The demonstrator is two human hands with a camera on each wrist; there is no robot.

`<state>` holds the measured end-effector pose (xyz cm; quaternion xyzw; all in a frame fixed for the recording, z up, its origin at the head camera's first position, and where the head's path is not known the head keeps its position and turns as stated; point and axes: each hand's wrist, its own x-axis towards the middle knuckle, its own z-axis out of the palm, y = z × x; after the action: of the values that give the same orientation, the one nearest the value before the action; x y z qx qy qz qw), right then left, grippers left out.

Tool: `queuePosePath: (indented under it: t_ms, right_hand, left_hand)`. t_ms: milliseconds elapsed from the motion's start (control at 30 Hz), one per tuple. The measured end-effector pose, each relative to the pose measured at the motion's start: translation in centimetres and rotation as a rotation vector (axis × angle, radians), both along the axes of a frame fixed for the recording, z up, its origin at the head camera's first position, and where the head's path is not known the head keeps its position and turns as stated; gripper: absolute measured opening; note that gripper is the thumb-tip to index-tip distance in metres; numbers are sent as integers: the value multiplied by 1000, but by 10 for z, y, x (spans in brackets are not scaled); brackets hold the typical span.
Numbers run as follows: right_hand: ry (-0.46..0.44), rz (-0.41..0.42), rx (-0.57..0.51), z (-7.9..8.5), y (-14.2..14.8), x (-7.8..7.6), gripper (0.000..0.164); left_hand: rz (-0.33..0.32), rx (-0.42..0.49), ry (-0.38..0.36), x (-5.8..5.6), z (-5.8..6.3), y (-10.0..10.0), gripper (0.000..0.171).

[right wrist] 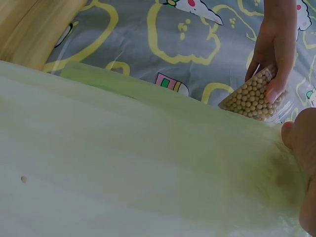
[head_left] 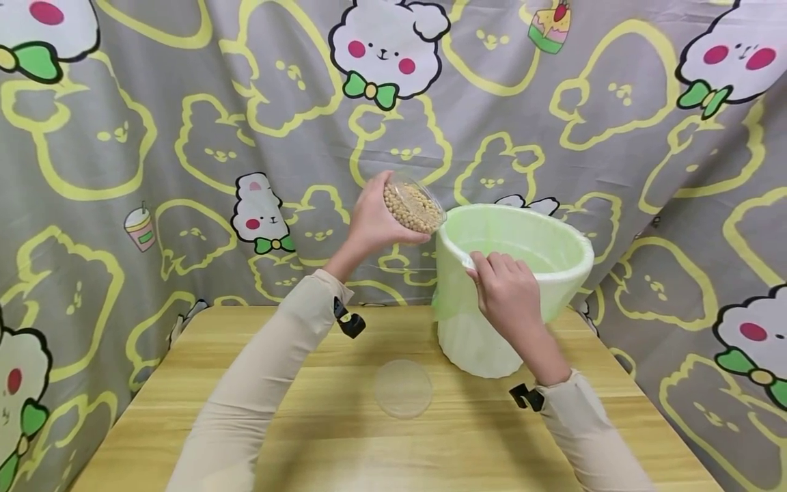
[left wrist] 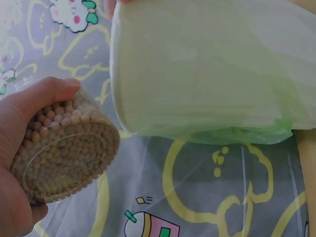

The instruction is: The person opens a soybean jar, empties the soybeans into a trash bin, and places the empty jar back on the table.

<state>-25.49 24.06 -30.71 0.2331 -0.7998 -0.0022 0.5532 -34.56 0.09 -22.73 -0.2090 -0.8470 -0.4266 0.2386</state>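
Note:
My left hand [head_left: 373,217] holds a clear plastic tub [head_left: 415,206] filled with small round tan beans, like soybeans. The tub is tipped toward the bin, its mouth side close to the near-left rim, and the left wrist view shows its base [left wrist: 66,160] with the beans packed against it. With curled fingers my right hand [head_left: 509,294] grips the front rim of a white bin [head_left: 476,345]. A thin pale green bag [head_left: 510,225] lines the bin and folds over its rim. Most of the bin's floor is hidden from the head view.
A clear round lid [head_left: 403,389] lies flat on the wooden table [head_left: 326,437], left of the bin and nearer to me. Behind the table's far edge hangs a grey curtain [head_left: 320,157] with cartoon prints, which also runs along both sides.

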Motion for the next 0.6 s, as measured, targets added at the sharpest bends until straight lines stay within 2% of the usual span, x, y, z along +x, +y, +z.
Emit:
queuePosePath:
  t_ms: [333, 600]
  right_hand:
    - [24, 7, -14, -3, -1, -3, 38]
    - [12, 2, -18, -3, -2, -2, 35]
  left_hand:
    - [43, -103, 23, -2, 6, 12, 130]
    - [42, -170, 14, -8, 9, 18, 130]
